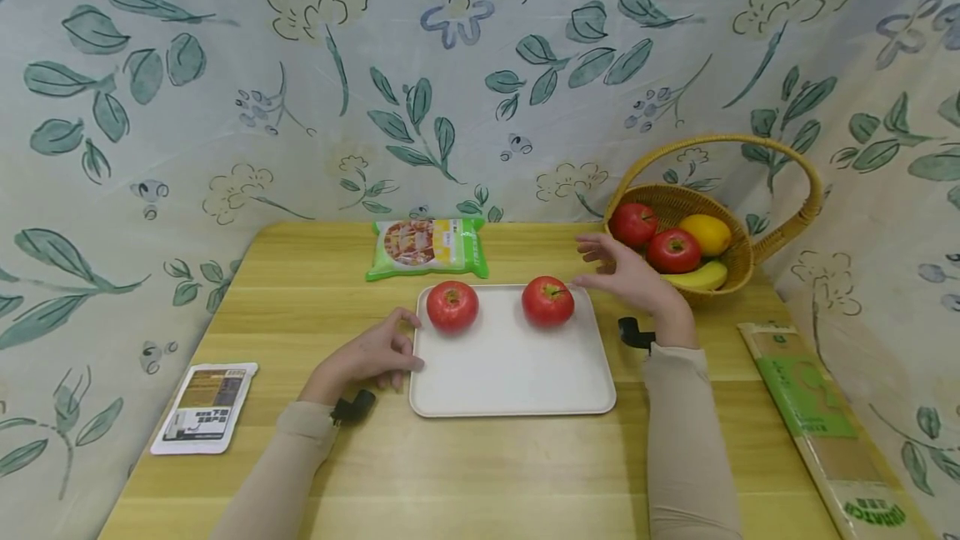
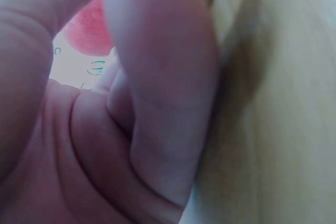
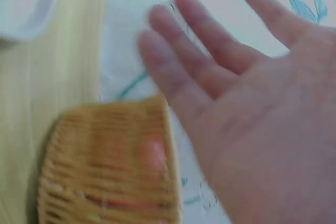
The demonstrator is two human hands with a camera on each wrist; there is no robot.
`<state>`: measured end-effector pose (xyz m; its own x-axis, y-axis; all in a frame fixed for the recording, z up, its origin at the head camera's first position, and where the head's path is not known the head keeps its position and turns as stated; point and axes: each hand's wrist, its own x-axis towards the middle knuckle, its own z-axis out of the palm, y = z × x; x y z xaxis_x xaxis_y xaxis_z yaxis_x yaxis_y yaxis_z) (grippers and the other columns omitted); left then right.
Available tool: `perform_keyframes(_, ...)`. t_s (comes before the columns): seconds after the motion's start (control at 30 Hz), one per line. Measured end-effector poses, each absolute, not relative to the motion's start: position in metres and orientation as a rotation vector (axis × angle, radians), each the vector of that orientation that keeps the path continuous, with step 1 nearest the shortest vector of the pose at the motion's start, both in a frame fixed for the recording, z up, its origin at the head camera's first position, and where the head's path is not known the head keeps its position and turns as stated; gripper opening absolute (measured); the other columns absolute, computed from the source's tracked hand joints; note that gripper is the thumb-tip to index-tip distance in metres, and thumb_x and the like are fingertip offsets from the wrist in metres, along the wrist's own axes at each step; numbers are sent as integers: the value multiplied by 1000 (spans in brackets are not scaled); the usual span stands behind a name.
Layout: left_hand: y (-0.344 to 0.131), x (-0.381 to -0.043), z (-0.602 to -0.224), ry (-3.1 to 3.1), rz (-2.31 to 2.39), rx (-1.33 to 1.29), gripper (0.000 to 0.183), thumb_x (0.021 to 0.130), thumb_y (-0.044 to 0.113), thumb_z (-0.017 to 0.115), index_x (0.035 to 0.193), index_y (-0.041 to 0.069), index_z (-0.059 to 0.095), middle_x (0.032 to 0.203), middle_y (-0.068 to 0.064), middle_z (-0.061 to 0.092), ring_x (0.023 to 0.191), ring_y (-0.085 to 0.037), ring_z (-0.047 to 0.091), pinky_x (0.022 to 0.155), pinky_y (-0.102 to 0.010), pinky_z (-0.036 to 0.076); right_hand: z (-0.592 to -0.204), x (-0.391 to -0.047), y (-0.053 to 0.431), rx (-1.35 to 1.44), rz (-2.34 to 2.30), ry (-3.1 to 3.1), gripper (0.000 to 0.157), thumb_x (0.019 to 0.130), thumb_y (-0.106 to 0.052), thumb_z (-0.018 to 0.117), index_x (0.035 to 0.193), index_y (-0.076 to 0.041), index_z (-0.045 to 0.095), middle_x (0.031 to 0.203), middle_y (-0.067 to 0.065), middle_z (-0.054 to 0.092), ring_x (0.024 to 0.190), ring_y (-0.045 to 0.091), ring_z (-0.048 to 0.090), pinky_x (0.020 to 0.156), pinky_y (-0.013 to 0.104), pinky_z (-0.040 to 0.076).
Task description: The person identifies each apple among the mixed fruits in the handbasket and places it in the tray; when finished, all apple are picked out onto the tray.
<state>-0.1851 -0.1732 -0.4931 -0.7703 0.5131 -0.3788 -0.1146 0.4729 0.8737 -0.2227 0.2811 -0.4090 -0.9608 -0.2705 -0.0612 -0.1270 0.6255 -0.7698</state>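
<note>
A white rectangular tray [image 1: 517, 373] lies on the table with two red apples on its far half: the left apple [image 1: 452, 307] and the right apple [image 1: 548, 302]. At the tray's left rim my left hand [image 1: 375, 350] has its thumb and bent fingers on the edge, holding it; in the left wrist view its curled fingers fill most of the picture. My right hand [image 1: 633, 275] is raised between the right apple and a wicker basket [image 1: 738, 269], fingers spread and nothing held. The right wrist view shows its bare palm beside the basket's woven wall [image 3: 110, 156].
Inside the basket are red apples [image 1: 674, 251], a yellow lemon [image 1: 705, 235] and a banana [image 1: 697, 277]. Behind the tray lies a green food packet [image 1: 427, 248]. A white packet [image 1: 204, 408] lies at left, a long noodle-like package [image 1: 817, 423] at right. A floral curtain [image 1: 450, 132] backs the table.
</note>
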Motion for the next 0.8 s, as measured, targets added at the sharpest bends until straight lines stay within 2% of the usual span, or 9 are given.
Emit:
perform_keyframes(0.2,-173,-185,-493,2106,1311,327,66,94,24,82,142,14,38,78,-4,67,52,-15,59,48,-26,48,-401,-219,306,-132,-1470,2876,82,96,-33,80,163,-16,35,163,22,43,153,43,38,127,64,29)
perform_keyframes(0.3,-173,-185,-494,2108,1312,329,66,94,24,81,142,14,38,78,-4,67,52,-15,60,48,-26,48,-404,-220,319,13,-1562,2934,88,94,-39,81,165,-20,32,167,19,39,155,42,34,128,64,27)
perform_keyframes(0.47,-174,-185,-494,2103,1320,331,66,94,24,81,143,14,37,79,-4,67,52,-15,60,48,-26,48,-418,-226,342,209,-1573,2994,98,91,-50,82,168,-25,26,172,16,31,153,44,32,124,68,31)
perform_keyframes(0.6,-174,-185,-494,2100,1330,331,66,94,24,81,142,13,37,78,-3,67,52,-15,60,47,-25,48,-425,-229,357,292,-1530,3017,100,92,-49,81,169,-23,23,173,19,26,154,47,32,122,69,34)
perform_keyframes(0.8,-172,-183,-492,2106,1319,317,66,94,23,81,143,15,38,78,-3,67,52,-15,60,47,-25,48,-427,-234,365,340,-1431,3033,102,93,-49,80,170,-18,21,173,24,20,155,50,27,121,73,33)
